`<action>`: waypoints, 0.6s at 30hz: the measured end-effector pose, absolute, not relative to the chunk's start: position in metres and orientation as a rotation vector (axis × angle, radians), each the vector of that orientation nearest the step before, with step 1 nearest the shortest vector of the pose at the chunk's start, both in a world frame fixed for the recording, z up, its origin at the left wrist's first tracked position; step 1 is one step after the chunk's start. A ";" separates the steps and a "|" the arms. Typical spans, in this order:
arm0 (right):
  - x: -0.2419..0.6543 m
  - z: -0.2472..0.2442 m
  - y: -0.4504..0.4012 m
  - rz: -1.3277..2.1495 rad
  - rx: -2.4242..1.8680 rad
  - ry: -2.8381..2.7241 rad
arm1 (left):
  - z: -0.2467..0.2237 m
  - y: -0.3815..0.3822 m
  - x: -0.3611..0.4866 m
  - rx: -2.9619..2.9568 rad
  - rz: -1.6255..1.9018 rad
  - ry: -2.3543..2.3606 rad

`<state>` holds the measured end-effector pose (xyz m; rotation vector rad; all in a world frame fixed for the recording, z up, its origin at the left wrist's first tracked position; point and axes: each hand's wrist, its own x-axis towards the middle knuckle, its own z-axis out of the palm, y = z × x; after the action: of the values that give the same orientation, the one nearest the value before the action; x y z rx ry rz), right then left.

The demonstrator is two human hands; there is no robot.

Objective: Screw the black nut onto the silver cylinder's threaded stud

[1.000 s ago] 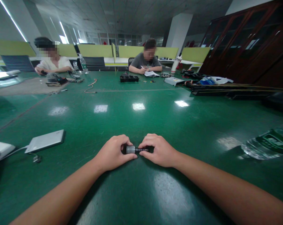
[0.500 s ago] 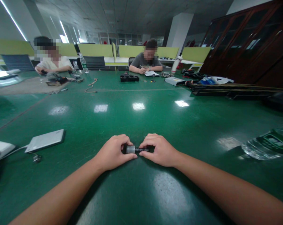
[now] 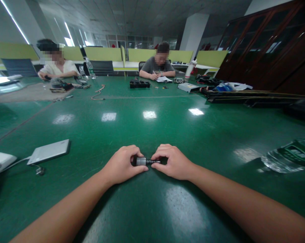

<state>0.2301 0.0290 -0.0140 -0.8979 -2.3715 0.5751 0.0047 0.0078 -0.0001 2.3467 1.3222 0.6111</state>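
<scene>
Compared with a second ago, little differs: the right hand (image 3: pixel 174 162) has its fingertips slightly farther from the silver end of a small silver-and-black cylindrical part (image 3: pixel 141 161), baring more of the dark stem between, while the left hand (image 3: pixel 122 165) looks unmoved. That one part lies level between the hands, toward the near edge of a glossy green table (image 3: pixel 155 131); whether it touches the surface I cannot tell. The left hand, thumb and fingers curled nearly closed, grips the silver body; the right pinches the slim ringed shaft. On the right, a clear plastic bottle with a green label (image 3: pixel 287 156) carries white marks too blurred to read. A second clear bottle (image 3: pixel 90 70) stands near the far edge, making two, and one white flask (image 3: pixel 189 70) stands there too. At left lie one flat grey slab (image 3: pixel 50 152) and one rounded white block (image 3: pixel 1 162), plus white cable. Two people sit beyond the far edge, one in white (image 3: pixel 62 70), one in grey (image 3: pixel 152 65).
</scene>
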 end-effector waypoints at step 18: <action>0.234 -0.013 0.030 0.579 -0.922 -2.348 | 0.000 0.008 0.003 2.331 0.588 1.319</action>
<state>0.2344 0.0305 -0.0134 -0.9219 -2.3480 0.5788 0.0032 0.0078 -0.0002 2.3314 1.3191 0.5875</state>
